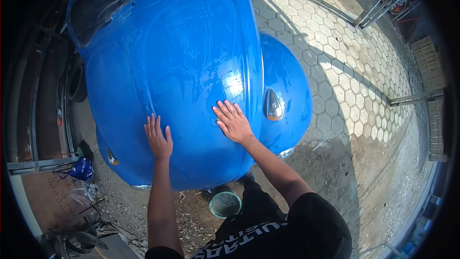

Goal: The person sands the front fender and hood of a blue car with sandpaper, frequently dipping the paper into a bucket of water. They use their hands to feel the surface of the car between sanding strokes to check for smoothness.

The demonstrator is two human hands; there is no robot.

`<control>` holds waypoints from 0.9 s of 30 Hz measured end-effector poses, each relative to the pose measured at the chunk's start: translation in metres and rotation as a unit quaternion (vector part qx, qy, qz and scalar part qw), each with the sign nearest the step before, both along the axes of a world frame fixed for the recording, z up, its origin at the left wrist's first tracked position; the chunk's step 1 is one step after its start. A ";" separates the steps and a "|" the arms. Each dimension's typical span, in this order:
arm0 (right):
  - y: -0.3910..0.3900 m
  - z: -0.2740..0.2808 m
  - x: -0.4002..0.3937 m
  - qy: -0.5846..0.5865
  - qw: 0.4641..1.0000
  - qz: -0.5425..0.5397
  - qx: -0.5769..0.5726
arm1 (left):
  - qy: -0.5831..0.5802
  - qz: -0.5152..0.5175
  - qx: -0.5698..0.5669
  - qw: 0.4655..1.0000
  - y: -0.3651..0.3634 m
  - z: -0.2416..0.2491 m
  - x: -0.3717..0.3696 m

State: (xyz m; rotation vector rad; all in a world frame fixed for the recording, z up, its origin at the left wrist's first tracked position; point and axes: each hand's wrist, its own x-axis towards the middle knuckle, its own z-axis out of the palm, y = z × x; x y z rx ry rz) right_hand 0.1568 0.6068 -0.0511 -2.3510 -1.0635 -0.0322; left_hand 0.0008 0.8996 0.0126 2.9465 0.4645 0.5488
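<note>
A blue car hood [177,67] fills the middle of the view, its paint glossy with wet-looking streaks. My left hand [158,138] is over the lower part of the hood, fingers stretched out and holding nothing. Farther right, my right hand [233,122] lies flat on the hood with its fingers spread. It is below a bright sun reflection. To the right of that hand is the blue fender [290,81], which bears a chrome-trimmed turn signal lamp [273,104].
A green-rimmed round basin [225,205] stands on the ground by my feet. Hexagonal paving [335,62] extends to the right, crossed by shadows. A dark tire [77,83] and a blue bag [82,169] are on the left. The windshield [103,5] is at the top left.
</note>
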 end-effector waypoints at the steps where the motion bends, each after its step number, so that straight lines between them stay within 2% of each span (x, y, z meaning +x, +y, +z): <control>1: -0.006 0.005 0.013 -0.026 0.997 -0.072 -0.012 | 0.003 0.017 -0.008 1.000 0.003 -0.010 -0.011; 3: 0.003 0.017 0.042 -0.062 0.978 -0.194 -0.051 | 0.003 0.020 -0.037 0.999 0.005 -0.035 -0.028; 5: 0.041 0.026 0.072 -0.045 0.964 -0.260 -0.006 | -0.003 0.021 -0.040 0.999 0.009 -0.044 -0.031; 8: 0.090 0.047 0.050 -0.052 0.993 -0.102 0.000 | -0.002 0.022 -0.037 0.999 0.003 -0.052 -0.037; 11: 0.088 0.035 -0.011 -0.032 0.994 0.107 -0.012 | 0.020 0.024 -0.052 0.998 0.009 -0.050 -0.039; 14: 0.063 0.034 0.009 -0.054 0.997 0.019 -0.060 | 0.026 0.043 -0.063 0.997 0.006 -0.055 -0.041; 15: 0.071 0.036 0.028 -0.062 0.994 -0.062 -0.058 | 0.016 0.052 -0.076 0.996 0.005 -0.054 -0.041; 17: 0.112 0.047 0.057 -0.074 0.980 -0.179 -0.041 | 0.005 0.066 -0.100 0.993 0.002 -0.049 -0.041; 19: 0.160 0.057 0.064 -0.092 0.977 -0.190 -0.019 | -0.006 0.097 -0.090 0.991 0.004 -0.051 -0.042; 22: 0.184 0.058 0.016 -0.090 0.996 0.018 -0.013 | -0.016 0.148 -0.089 0.985 -0.002 -0.050 -0.048; 25: 0.137 0.035 -0.032 -0.078 0.987 0.137 -0.034 | -0.040 0.176 -0.105 0.978 -0.002 -0.049 -0.043; 27: 0.118 0.041 -0.012 -0.079 0.992 0.051 -0.080 | -0.040 0.183 -0.110 0.976 0.000 -0.051 -0.043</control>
